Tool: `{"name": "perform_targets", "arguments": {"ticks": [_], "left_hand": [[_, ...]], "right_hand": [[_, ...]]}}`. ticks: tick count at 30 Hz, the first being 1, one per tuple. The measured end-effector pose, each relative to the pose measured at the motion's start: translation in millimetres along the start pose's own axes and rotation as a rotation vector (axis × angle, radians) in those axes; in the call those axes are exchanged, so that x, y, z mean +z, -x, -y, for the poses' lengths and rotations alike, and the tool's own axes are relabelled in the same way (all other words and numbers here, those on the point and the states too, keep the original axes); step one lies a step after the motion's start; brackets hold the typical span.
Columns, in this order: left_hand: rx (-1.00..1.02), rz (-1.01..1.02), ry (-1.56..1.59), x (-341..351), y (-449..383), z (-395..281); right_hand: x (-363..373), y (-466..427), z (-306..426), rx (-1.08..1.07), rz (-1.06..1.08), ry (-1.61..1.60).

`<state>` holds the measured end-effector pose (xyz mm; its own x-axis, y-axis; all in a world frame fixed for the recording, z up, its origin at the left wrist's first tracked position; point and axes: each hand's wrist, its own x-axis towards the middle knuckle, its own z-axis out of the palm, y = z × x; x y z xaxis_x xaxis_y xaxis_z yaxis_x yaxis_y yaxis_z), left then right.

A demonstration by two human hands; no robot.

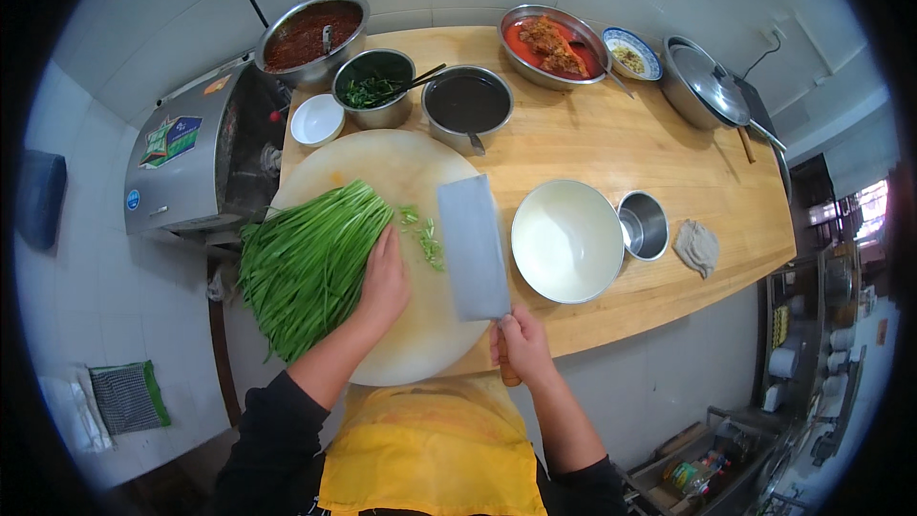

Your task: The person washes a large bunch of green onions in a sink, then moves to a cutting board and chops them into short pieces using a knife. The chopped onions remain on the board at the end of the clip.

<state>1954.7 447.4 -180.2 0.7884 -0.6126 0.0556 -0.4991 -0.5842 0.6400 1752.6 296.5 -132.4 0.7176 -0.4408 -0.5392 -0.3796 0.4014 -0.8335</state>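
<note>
A big bunch of green garlic chives (315, 265) lies on the left of a round, pale cutting board (401, 344), its stem ends facing right. My left hand (385, 276) holds the bunch at its right side, fingers against the stems. In my right hand (523, 344) is the wooden handle (508, 364) of a Chinese cleaver. The broad blade (473, 247) shows its flat face over the board's right side, away from the bunch. Small chopped stem pieces (430, 244) lie on the board between the bunch and the blade.
Right of the board stand a white bowl (567, 241), a steel cup (653, 244) and a crumpled cloth (696, 248). Behind are a pot of dark liquid (467, 102), a pot of greens (375, 88), a small white bowl (317, 120), a basin of red sauce (315, 36) and a lidded pan (709, 86).
</note>
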Motion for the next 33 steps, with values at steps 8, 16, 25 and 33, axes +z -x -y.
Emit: {"name": "perform_targets", "arguments": {"ticks": [8,16,25,33], "left_hand": [[0.118,-0.168,0.022,23,-61,-1],[0.368,0.176,0.106,20,-40,0],[0.269,0.062,0.332,-2,-10,-13],[-0.251,0.035,1.04,-3,-1,-16]], "right_hand": [[0,1,-14,0.085,0.055,-0.098],[-7,10,-27,0.078,0.085,-0.247],[16,15,-14,0.091,0.098,-0.297],[34,15,-15,0.063,0.128,-0.348]]}}
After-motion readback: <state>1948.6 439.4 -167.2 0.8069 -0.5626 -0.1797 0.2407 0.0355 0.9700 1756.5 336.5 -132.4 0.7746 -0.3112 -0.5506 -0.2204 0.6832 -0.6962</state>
